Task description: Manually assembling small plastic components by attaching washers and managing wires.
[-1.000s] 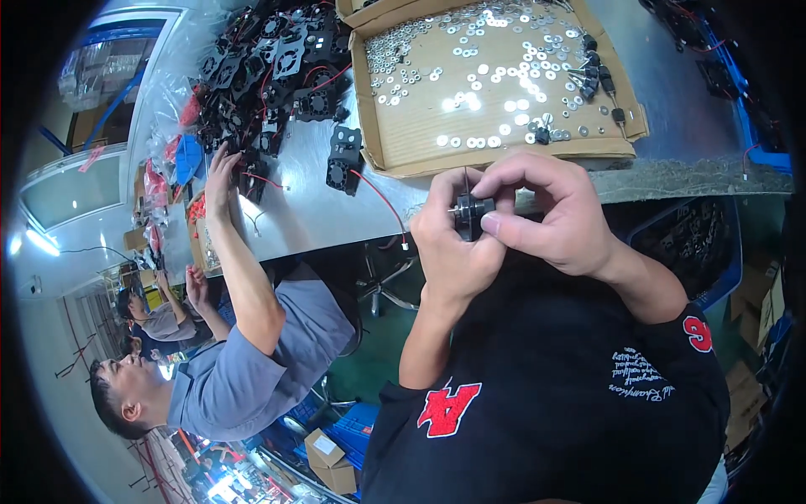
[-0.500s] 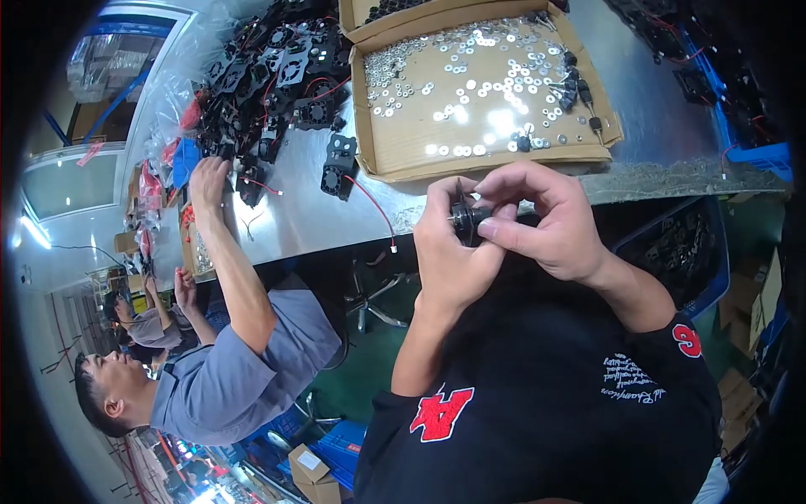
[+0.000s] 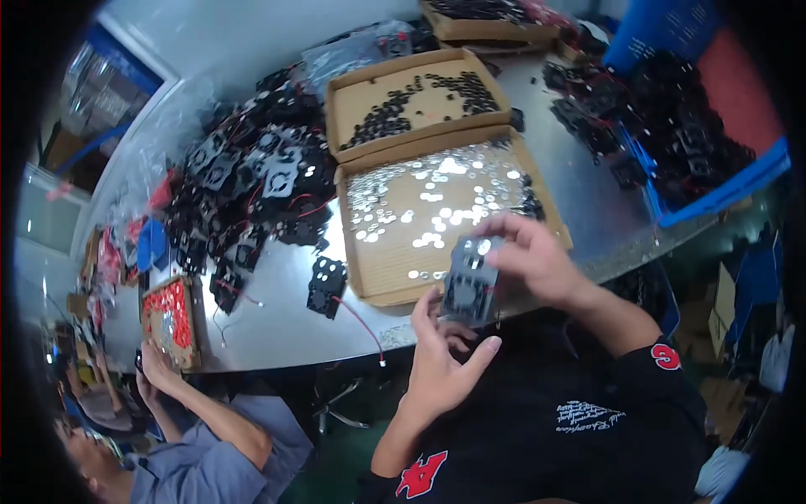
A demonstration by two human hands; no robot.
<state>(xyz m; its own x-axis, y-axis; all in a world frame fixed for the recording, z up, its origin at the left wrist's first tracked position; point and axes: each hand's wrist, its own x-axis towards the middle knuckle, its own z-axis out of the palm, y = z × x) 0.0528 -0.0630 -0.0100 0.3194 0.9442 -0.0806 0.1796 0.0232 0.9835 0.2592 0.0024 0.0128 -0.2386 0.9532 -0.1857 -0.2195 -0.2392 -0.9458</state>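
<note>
My right hand (image 3: 537,262) pinches the upper part of a black fan unit (image 3: 472,290) between thumb and fingers. The unit is a flat rectangular block, tilted, with its broad face showing and slightly blurred. My left hand (image 3: 443,363) is open just below it, thumb spread away and fingers curled loosely by its lower edge; whether they touch it I cannot tell. Just past the unit lies a shallow cardboard tray (image 3: 378,294) of small metal washers. Another fan unit (image 3: 326,287) with a red lead rests on the metal table left of that tray.
A second cardboard tray (image 3: 334,126) behind holds small black parts. Heaped fan units (image 3: 243,181) cover the table's left side. At the right stands a blue crate (image 3: 714,202) by more black units. A co-worker (image 3: 222,424) sits at left, hands near a tray of red parts (image 3: 195,336).
My hands were closed together round the fan unit; now the right holds it turned face-out and the left has spread. The co-worker's hand left the heap for the red parts. My view has shifted.
</note>
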